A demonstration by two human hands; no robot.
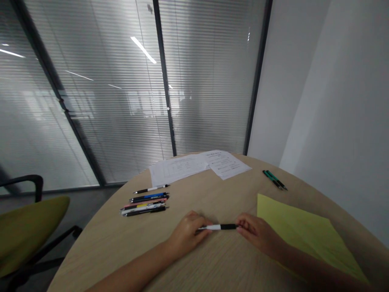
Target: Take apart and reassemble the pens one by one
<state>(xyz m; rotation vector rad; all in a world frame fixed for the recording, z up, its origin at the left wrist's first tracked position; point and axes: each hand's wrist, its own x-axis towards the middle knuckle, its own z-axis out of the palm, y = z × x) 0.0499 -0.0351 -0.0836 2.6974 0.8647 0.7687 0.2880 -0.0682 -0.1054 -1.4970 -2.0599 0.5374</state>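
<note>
A white and black pen (223, 227) lies level between my two hands, just over the wooden table. Its left end is pinched between the thumb and fingers of my left hand (191, 231). At the other end, the fingertips of my right hand (253, 230) close round the tip, which they partly hide. A row of several pens (146, 205) in black, white, blue and pink lies left of my left hand, and a single white and black pen (152, 189) lies just behind that row. Under my right forearm is a yellow sheet (299, 223).
Printed white papers (179, 168) lie at the far edge of the round table (121, 251). Two green and black pens (274, 180) are at the right. A yellow-green chair (33, 227) stands left of the table. Glass with blinds (209, 89) and a white wall (340, 121) stand behind.
</note>
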